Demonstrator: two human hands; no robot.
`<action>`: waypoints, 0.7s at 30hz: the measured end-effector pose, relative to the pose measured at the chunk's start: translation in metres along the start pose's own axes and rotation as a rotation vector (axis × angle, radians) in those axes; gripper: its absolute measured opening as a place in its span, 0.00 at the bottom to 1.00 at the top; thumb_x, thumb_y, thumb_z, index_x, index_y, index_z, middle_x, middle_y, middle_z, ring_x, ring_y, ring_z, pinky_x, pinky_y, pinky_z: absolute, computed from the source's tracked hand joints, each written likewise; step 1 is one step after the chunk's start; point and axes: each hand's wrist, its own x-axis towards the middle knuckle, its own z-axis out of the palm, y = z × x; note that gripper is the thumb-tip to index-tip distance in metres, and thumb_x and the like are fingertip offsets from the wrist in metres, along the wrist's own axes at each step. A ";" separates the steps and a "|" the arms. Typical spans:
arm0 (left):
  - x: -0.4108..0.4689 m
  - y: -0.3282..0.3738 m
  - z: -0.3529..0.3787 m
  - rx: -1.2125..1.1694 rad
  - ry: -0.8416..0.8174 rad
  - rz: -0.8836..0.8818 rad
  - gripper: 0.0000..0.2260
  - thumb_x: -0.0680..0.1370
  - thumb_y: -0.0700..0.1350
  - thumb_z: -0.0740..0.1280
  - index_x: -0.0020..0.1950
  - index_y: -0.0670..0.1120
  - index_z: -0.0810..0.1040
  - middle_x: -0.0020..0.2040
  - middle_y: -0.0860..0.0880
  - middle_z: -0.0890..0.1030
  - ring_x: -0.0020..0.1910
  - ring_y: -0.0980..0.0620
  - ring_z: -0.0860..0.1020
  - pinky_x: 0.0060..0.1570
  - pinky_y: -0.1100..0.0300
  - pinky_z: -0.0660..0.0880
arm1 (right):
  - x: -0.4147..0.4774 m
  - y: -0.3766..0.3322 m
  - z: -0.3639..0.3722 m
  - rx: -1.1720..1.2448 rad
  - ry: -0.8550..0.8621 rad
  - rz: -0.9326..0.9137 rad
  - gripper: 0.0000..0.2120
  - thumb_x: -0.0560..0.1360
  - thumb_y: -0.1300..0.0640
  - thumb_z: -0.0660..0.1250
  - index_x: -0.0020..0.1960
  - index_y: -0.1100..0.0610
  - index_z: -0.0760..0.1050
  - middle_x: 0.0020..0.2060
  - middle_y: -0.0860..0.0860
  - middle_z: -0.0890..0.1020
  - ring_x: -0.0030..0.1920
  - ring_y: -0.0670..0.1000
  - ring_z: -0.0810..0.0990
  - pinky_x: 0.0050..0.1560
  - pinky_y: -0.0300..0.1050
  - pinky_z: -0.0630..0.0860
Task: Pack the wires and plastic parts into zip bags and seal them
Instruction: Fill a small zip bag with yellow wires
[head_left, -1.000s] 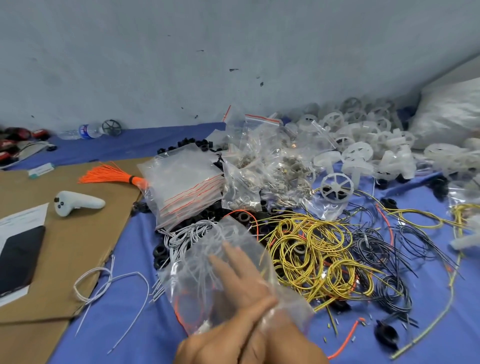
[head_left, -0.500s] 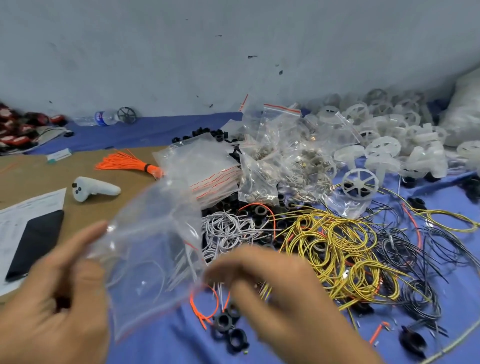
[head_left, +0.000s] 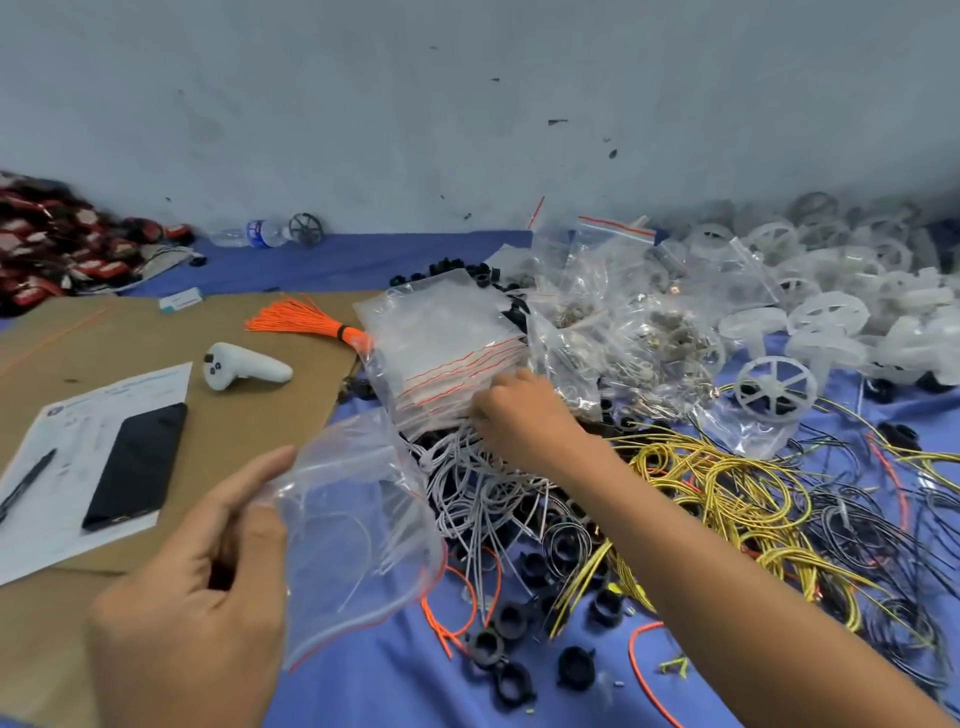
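In the lower left of the frame the left hand (head_left: 192, 587) pinches a clear zip bag (head_left: 358, 535) by its edge between thumb and fingers, holding it up with its red-lined mouth turned toward the lower right. A few thin white wires show through the plastic inside it.

Near the centre the right hand (head_left: 519, 415) reaches forward over the blue cloth (head_left: 395, 675), its fingers curled down onto the pile of white wires (head_left: 483, 488); the grip itself is hidden under the hand, so I cannot tell whether it has closed on any strands. The hand sits just beside the lower edge of a stack of empty zip bags (head_left: 441, 353) with red strips.

Right of the white wires lies a tangle of yellow wires (head_left: 727, 483), and further right, black wires (head_left: 857, 519). Black plastic rings (head_left: 498, 649) are scattered on the cloth at lower centre, with loose orange wires (head_left: 457, 618) among them. White plastic wheels (head_left: 774, 387) crowd the upper right, beside clear bags filled with small metal parts (head_left: 639, 343).

On the left a sheet of cardboard (head_left: 104, 343) carries a white controller (head_left: 244, 366), a black phone (head_left: 137, 465) on a sheet of paper (head_left: 78, 431), and a bundle of orange wires (head_left: 301, 322). A water bottle (head_left: 254, 233) lies at the wall in the upper left.
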 end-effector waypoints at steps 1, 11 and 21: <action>-0.001 0.006 0.002 0.006 -0.001 0.014 0.14 0.80 0.59 0.59 0.62 0.65 0.80 0.24 0.46 0.69 0.23 0.49 0.65 0.26 0.62 0.65 | -0.003 0.006 -0.008 0.095 0.059 0.030 0.08 0.80 0.61 0.61 0.53 0.57 0.79 0.48 0.53 0.81 0.52 0.56 0.76 0.60 0.52 0.73; 0.012 0.042 0.043 -0.153 -0.229 0.010 0.12 0.78 0.64 0.62 0.61 0.69 0.76 0.27 0.46 0.69 0.25 0.52 0.66 0.28 0.62 0.65 | -0.108 0.065 -0.087 1.151 0.414 0.363 0.07 0.81 0.59 0.64 0.58 0.55 0.78 0.43 0.48 0.84 0.41 0.47 0.80 0.39 0.43 0.77; -0.019 0.108 0.082 -0.016 -0.487 0.370 0.12 0.83 0.49 0.63 0.61 0.55 0.84 0.31 0.49 0.82 0.28 0.48 0.78 0.26 0.57 0.71 | -0.185 -0.025 -0.045 1.347 0.027 0.337 0.05 0.80 0.63 0.61 0.47 0.61 0.74 0.34 0.55 0.78 0.35 0.47 0.77 0.39 0.52 0.74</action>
